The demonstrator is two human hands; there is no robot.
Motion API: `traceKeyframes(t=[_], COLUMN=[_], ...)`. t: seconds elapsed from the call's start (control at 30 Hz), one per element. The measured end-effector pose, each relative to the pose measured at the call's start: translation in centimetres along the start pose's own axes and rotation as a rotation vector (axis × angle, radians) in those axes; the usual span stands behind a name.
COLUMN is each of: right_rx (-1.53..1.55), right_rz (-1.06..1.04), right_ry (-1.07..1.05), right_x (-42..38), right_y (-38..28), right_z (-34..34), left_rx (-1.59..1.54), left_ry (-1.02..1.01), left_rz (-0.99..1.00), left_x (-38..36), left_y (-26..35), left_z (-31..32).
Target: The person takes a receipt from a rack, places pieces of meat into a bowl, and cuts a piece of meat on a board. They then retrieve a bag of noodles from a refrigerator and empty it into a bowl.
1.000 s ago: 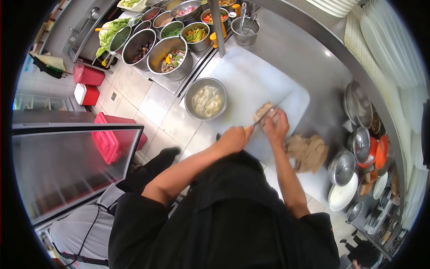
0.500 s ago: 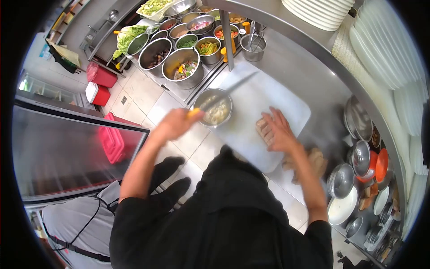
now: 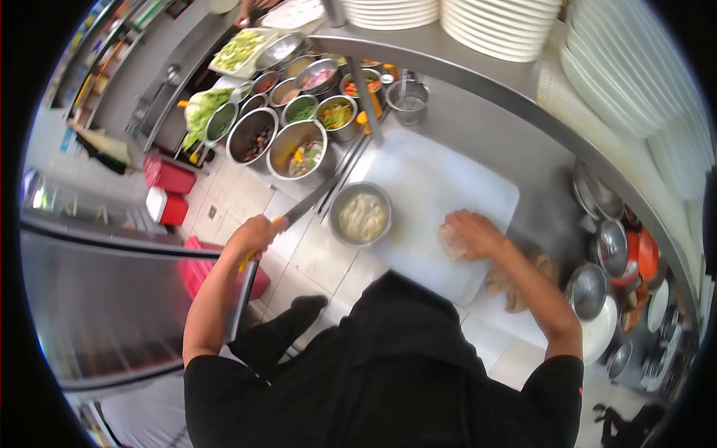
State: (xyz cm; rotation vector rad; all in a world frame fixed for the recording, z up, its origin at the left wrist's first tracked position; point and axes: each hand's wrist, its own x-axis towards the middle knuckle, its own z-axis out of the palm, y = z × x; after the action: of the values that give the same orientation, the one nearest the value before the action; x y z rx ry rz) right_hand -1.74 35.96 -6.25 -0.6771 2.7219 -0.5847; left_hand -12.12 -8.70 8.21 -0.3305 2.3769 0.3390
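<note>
Admittedly, much is hard to read here. My right hand (image 3: 476,233) lies curled over a pale lump of food (image 3: 452,242) on the white cutting board (image 3: 441,187); the fingers cover most of it, so I cannot tell what it is or whether it is one piece or several. The hand is cupped onto it, pressing rather than lifting. My left hand (image 3: 256,235) is out to the side, off the board, fist wrapped round the yellow handle of one knife (image 3: 299,213). The blade is blurred and points up toward the counter, ending just beside the steel bowl (image 3: 362,214); its edge is not resolvable.

Counts: one steel bowl of pale contents stands at the board's left edge. Beyond it, a cluster of metal containers (image 3: 297,147) holds chopped ingredients; I make out roughly eight, but the farther ones overlap and a vertical post (image 3: 364,101) hides part of the row. One small steel pot (image 3: 407,102) with utensils stands past the post. One crumpled brown cloth (image 3: 515,280) lies beside my right forearm, partly hidden by it. Stacked white plates (image 3: 500,26) on the shelf are cut off by the frame; at least two stacks visible. Lids and bowls (image 3: 612,250) at right are distorted, uncountable. Two red boxes (image 3: 168,190) sit on the floor.
</note>
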Motion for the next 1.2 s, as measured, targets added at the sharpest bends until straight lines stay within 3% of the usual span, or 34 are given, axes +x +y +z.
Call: traceKeyframes(t=[0.1,0.23,0.37,0.47,0.5,0.57,0.67,0.77,0.83,0.9,0.97,1.07,1.2], right_rx=[0.123,0.339,0.857,1.102,1.115,1.12,1.281,1.438,1.418,1.357,1.326,1.265,1.295], right_rz=[0.131,0.457,0.534,0.558,0.536,0.589,0.659,0.705,0.719,0.757,0.717,0.779,0.899], right_ry=[0.07,0.237,0.553,0.791,0.882,1.007,1.096,1.298,1.41,1.509,1.611,1.746,1.922], right_x=[-1.1,-2.9,-5.1,-7.7,-8.5,-11.4,-16.8,-23.0,-27.6,-32.3,-37.5,-44.5,-52.2], right_y=[-0.3,-2.3,-4.3,-6.3,-6.9,-8.2,-9.6,-11.8,-13.0,-13.8,-15.6,-18.7,-22.4], right_z=[0.5,1.9,3.8,5.6,5.9,5.9,6.5,6.3,7.3,9.7,10.3,13.6,16.4], left_rx=[0.074,0.081,0.16,0.105,0.099,0.629,0.373,-0.018,-0.167,-0.187,-0.2,-0.039,0.045], left_ry=[-0.04,-0.175,-0.23,-0.134,-0.038,0.5,0.788,0.387,0.083,-0.243,-0.378,-0.255,-0.139], left_rz=[0.028,0.084,0.248,0.381,0.428,0.944,1.019,1.069,1.234,1.217,1.181,1.124,0.959], left_x=[1.3,4.9,9.4,10.9,10.9,14.4,4.8,-5.7,-9.3,-12.3,-15.5,-16.3,-21.2], left_y=[-0.3,0.4,1.9,3.7,4.0,3.1,10.5,19.1,23.9,28.5,32.8,37.7,40.5], left_z=[-1.1,-1.8,-1.5,-0.8,-0.6,-0.2,1.5,6.7,14.1,22.8,31.4,42.0,46.1])
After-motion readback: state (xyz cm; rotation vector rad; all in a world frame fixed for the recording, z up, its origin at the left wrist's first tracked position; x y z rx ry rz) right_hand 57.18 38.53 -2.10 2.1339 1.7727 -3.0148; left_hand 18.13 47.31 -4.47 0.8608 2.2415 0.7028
